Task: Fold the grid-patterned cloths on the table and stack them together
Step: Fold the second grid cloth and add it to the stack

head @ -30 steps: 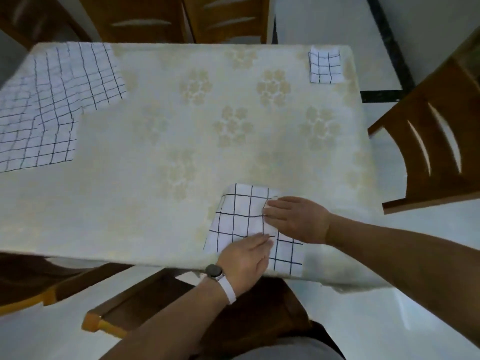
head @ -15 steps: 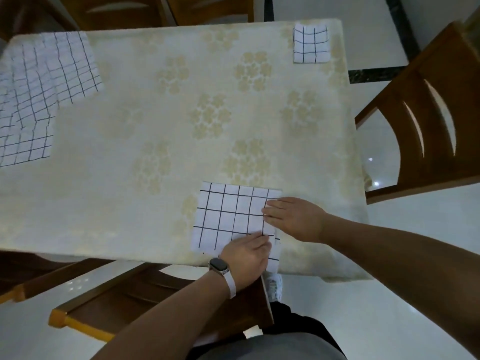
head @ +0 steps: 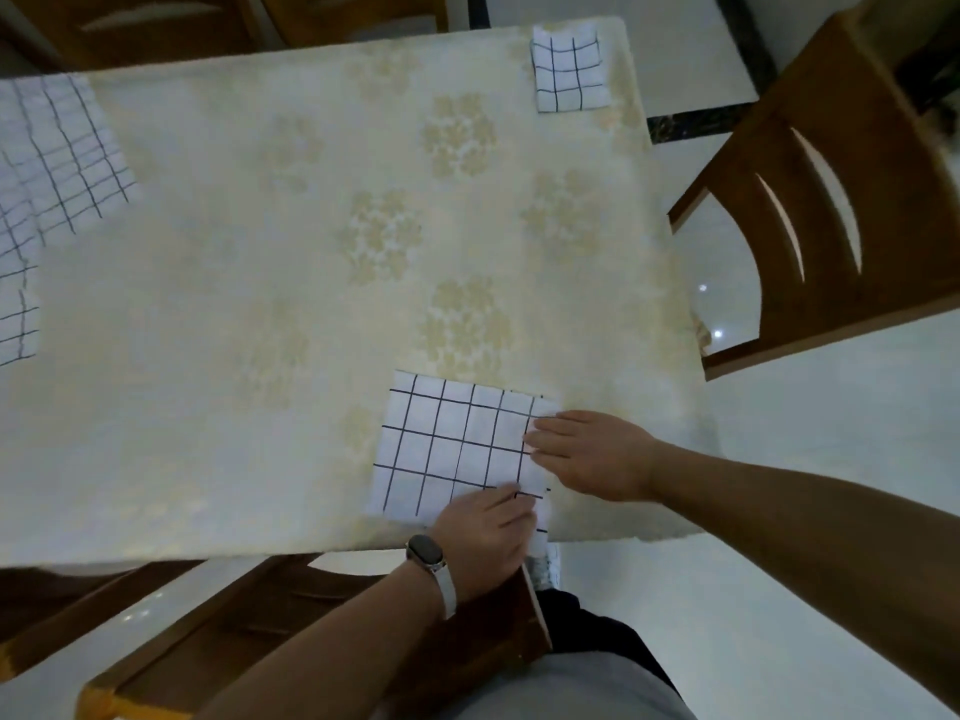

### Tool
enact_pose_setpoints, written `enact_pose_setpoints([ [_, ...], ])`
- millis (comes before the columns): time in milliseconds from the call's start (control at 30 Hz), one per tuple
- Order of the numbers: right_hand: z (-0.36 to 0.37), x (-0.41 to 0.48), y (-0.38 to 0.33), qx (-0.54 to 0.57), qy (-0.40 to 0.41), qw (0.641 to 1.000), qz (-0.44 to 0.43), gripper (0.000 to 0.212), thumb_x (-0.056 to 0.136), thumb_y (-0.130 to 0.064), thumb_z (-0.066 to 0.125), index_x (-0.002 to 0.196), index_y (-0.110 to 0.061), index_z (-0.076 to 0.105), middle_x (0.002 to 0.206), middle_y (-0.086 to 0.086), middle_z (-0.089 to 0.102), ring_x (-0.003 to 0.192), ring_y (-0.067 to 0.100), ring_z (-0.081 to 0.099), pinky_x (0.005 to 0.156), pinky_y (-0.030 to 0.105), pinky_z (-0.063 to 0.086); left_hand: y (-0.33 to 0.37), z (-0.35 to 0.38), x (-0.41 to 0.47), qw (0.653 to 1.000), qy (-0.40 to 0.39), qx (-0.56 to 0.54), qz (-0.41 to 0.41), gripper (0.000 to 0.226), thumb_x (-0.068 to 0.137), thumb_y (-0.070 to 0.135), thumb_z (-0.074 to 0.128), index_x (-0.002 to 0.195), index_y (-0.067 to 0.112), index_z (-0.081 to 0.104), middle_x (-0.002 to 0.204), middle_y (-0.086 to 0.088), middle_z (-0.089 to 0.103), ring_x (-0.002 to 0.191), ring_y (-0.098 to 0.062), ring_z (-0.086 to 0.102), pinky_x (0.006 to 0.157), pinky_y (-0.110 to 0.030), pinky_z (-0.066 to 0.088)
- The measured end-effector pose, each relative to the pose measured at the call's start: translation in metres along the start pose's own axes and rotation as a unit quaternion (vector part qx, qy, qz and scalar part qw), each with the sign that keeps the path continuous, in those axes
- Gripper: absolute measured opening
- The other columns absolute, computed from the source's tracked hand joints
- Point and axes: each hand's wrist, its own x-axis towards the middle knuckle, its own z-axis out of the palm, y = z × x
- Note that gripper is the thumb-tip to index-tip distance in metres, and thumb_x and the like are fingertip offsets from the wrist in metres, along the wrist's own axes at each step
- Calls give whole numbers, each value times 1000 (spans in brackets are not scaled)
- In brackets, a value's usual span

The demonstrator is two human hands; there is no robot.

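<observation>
Since 1 second ago the cloth (head: 457, 444) at lower centre has been drawn further onto the table (head: 260, 314) and lies squarer, with less of it over the near edge. Both hands lie flat with fingers straight — the left hand (head: 483, 532) pressing its near right corner, the right hand (head: 587, 454) its right edge. It looks light, soft and limp, so it is best lifted by pinching 2 corners. 1 folded cloth (head: 569, 70) sits at upper right, and spread cloths (head: 57, 163) lie at upper left. No container shows.
</observation>
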Motion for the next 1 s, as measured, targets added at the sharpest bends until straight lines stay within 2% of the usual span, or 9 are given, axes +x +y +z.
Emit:
enact_pose_setpoints([
  [167,-4,-5,-10,17,-19,999,38,43,76,-22,72,117,-9,68,130,11,63,120,26,60,100,39,47,-1,-2,-1,998,-51,-4,27,21,92,27,55,102,15,69,118,-3,65,116,-21,58,85,-37,54],
  [300,-12,-3,-14,26,12,997,70,41,71,-24,76,109,-8,72,122,13,67,113,27,64,96,39,50,-11,-14,3,999,-35,-28,-16,30,94,24,51,116,9,65,126,-8,63,119,-23,57,96,-42,50],
  [400,-16,9,-19,32,20,993,114,48,79,-29,70,121,-7,64,131,16,61,121,30,58,101,42,48,-34,-38,8,995,-43,24,-82,44,91,31,43,124,8,61,132,-10,58,125,-27,52,103,-44,45],
  [500,-18,26,-27,40,-17,987,157,61,87,-43,59,135,-7,53,144,18,49,133,32,47,108,45,40,-59,-59,6,974,-149,66,-157,68,91,47,40,149,12,28,158,-9,21,146,-26,17,117,-44,21],
  [567,-17,36,-31,57,-43,982,173,68,92,-51,46,144,-7,42,152,18,38,141,32,36,113,46,31,-74,-64,-1,954,-214,101,-186,82,91,60,35,153,20,-2,159,0,-14,147,-20,-12,120,-42,3],
  [633,-13,41,-34,74,-65,978,183,75,95,-57,33,152,-9,24,160,15,17,148,30,17,118,45,16,-84,-67,-10,944,-240,120,-190,89,88,69,30,150,23,-15,154,1,-28,144,-19,-24,119,-43,-4],
  [733,-4,39,-34,81,-84,974,194,80,97,-63,20,154,-14,-5,160,7,-14,149,24,-12,120,42,-3,-95,-62,-23,947,-234,111,-193,91,85,76,23,148,24,-18,153,1,-28,142,-19,-26,119,-45,-3],
  [833,3,38,-32,77,-80,974,198,80,96,-66,16,154,-15,-4,159,5,-14,148,24,-12,118,41,-7,-101,-52,-29,947,-229,107,-197,89,84,78,16,147,26,-19,154,1,-28,143,-19,-26,118,-44,-8],
  [1000,9,41,-33,62,-97,970,214,82,95,-70,12,155,-16,-6,158,4,-17,148,23,-14,117,41,-12,-108,-41,-32,955,-197,111,-190,89,85,79,15,152,22,3,159,-4,-8,147,-23,-9,115,-46,-4],
])
